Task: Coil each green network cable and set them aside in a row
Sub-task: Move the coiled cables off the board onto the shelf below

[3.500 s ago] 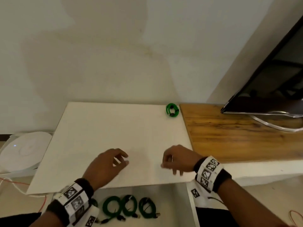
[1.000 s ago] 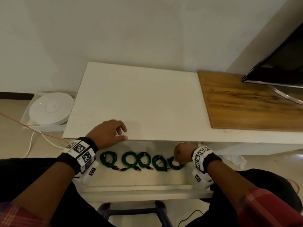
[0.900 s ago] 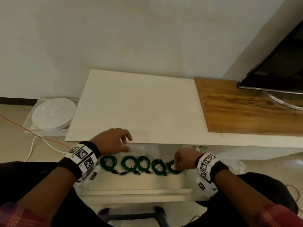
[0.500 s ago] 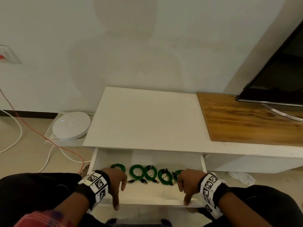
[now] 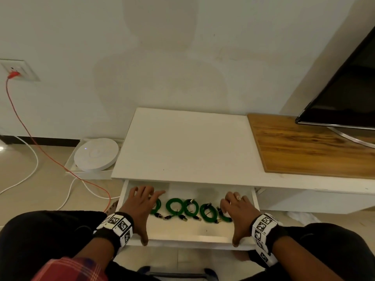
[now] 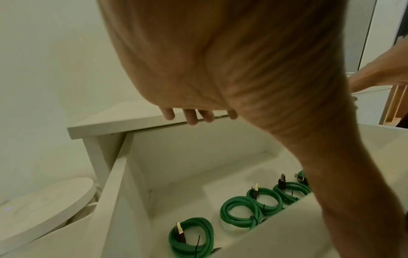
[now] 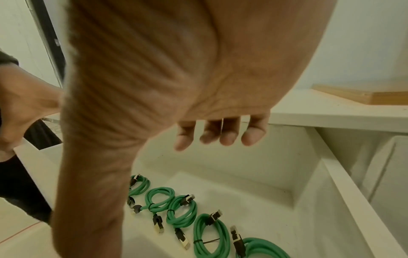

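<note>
Several green coiled network cables [image 5: 175, 206] lie in a row on the floor of an open white drawer [image 5: 188, 240]. My left hand [image 5: 140, 211] hovers over the row's left end and partly covers the leftmost coil [image 6: 190, 235]. Its fingers are spread and straight, and its thumb reaches back to the drawer's front edge. My right hand [image 5: 238, 213] mirrors it over the right end, above the last coil [image 7: 262, 247], thumb also at the front edge. Neither hand holds a cable. The wrist views show the other coils [image 7: 183, 213] lying untouched below the palms.
Above the drawer is the white table top [image 5: 188, 145], with a wooden board [image 5: 310, 151] and a TV [image 5: 345, 88] to its right. On the floor at the left, a round white device [image 5: 96, 154] sits in a tray, with red [image 5: 26, 128] and white wires nearby.
The coil from the table top now lies at the right end of the drawer's row. Both hands came down to the drawer front, then stretched their fingers forward over the cables.
</note>
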